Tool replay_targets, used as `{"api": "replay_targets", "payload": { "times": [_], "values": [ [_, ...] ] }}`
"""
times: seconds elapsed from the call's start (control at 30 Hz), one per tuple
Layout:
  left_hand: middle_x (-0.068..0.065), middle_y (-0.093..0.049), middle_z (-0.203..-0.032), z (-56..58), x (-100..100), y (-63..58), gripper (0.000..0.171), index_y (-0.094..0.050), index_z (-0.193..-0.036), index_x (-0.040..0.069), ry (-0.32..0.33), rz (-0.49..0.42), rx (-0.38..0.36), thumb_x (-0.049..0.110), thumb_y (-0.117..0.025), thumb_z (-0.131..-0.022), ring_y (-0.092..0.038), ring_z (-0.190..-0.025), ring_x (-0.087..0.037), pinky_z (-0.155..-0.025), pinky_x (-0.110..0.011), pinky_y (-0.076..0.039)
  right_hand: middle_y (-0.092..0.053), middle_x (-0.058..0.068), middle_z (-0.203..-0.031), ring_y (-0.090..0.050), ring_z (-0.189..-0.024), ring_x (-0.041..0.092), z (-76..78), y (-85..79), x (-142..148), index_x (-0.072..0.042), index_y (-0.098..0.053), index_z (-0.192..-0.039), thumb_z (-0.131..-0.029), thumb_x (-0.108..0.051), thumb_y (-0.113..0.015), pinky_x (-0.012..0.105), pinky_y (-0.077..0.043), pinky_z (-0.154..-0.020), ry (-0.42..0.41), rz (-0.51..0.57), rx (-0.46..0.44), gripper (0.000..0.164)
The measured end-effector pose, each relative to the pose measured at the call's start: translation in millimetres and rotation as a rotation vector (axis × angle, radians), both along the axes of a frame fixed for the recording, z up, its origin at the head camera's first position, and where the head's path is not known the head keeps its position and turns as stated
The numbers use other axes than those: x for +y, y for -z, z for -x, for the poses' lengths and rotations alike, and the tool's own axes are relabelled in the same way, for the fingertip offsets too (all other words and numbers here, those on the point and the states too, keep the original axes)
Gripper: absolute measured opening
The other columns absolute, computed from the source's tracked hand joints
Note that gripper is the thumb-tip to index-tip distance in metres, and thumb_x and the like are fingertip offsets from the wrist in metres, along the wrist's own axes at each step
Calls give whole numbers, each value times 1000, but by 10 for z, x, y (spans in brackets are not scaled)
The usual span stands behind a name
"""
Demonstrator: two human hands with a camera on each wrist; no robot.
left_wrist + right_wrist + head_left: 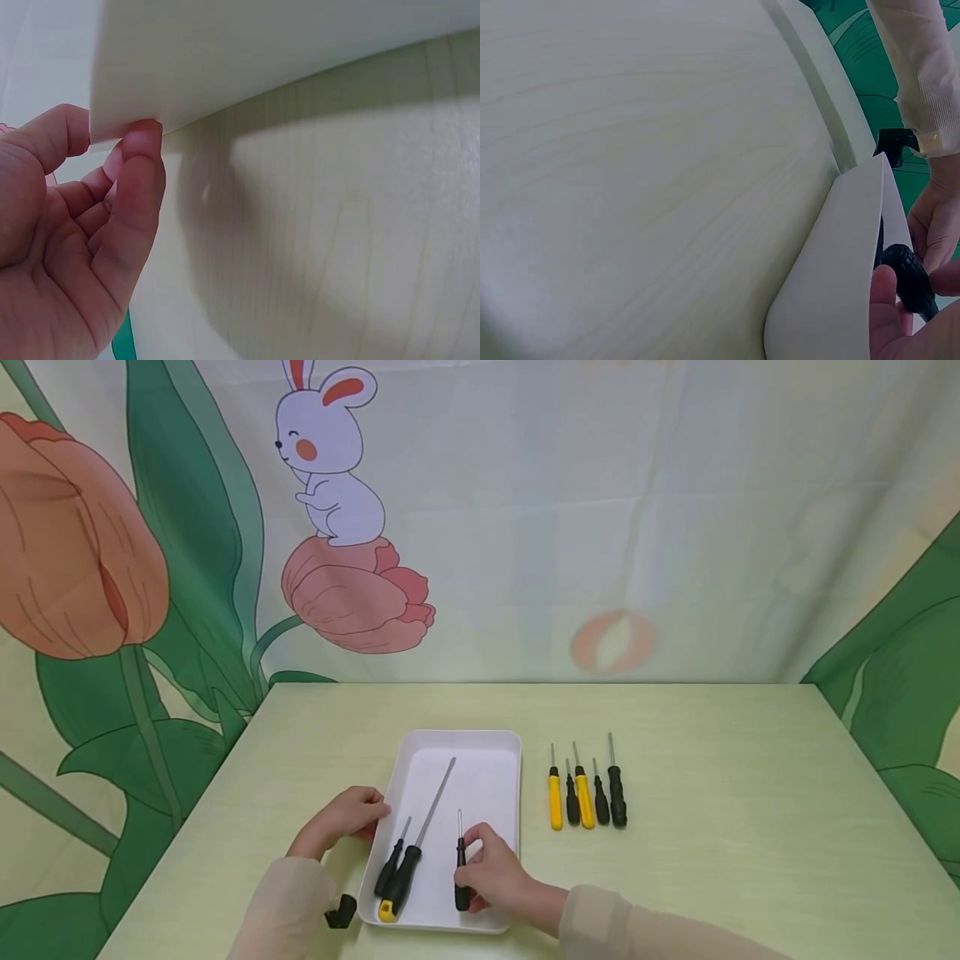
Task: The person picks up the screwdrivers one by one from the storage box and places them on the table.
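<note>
A white tray [483, 777] lies on the table, and my left hand [351, 814] pinches its left rim. The left wrist view shows the thumb and a finger [135, 195] gripping the tray wall [225, 60]. Over the tray's right half, my right hand [495, 870] holds a small black screwdriver [461, 853] by its handle, shaft pointing away from me. To its left in the tray lie a short black screwdriver [390, 868] and a long black screwdriver with a yellow handle end [406, 872]. In the right wrist view the tray wall partly hides the right hand.
Right of the tray several screwdrivers lie in a row, among them a yellow one [555, 802] and a longer black one [617, 793]. A black piece [341, 912] shows by the left sleeve. A printed curtain [510, 527] hangs behind the table [750, 827].
</note>
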State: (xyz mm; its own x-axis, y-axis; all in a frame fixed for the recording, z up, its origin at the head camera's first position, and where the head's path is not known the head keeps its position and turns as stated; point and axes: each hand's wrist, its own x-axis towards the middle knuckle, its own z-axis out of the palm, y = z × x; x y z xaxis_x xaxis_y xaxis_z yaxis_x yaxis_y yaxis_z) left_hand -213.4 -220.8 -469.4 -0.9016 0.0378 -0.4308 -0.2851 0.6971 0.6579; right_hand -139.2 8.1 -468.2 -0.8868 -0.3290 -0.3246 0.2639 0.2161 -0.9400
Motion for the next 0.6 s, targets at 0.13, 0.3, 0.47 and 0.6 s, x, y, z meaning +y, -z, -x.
{"api": "replay_targets", "payload": {
  "times": [0.13, 0.3, 0.47, 0.6],
  "values": [
    [-8, -55, -76, 10, -2, 7, 16, -54, -90, -2, -1, 3, 2, 14, -51, -86, -52, -62, -15, -59, -26, -47, -48, 6, -69, -49, -45, 14, 25, -39, 42, -6, -41, -103, -69, 4, -54, 25, -44, -39, -2, 13, -21, 38],
    [-10, -55, -78, 1, 4, -15, 18, -54, -91, -2, -2, 10, 0, 14, -51, -86, -52, -63, -16, -59, -27, -47, -48, 7, -71, -51, -48, 15, 67, -85, 101, -5, -41, -106, -70, 4, -54, 26, -45, -40, 0, 35, -35, 40],
    [-10, -55, -77, 40, -56, 54, 20, -54, -90, -1, 39, -22, 1, 19, -53, -85, -53, -63, -17, -59, -27, -47, -49, 7, -73, -53, -51, 16, 116, -124, 172, -6, -40, -108, -72, 4, -54, 26, -46, -42, -13, 35, -41, 40],
    [-9, -55, -75, 51, -74, 82, 20, -54, -88, 0, 51, -32, 2, 20, -54, -85, -53, -62, -17, -58, -26, -47, -49, 7, -74, -54, -53, 17, 149, -131, 234, -6, -39, -110, -72, 4, -54, 28, -48, -45, -23, 61, -43, 42]
  ]
}}
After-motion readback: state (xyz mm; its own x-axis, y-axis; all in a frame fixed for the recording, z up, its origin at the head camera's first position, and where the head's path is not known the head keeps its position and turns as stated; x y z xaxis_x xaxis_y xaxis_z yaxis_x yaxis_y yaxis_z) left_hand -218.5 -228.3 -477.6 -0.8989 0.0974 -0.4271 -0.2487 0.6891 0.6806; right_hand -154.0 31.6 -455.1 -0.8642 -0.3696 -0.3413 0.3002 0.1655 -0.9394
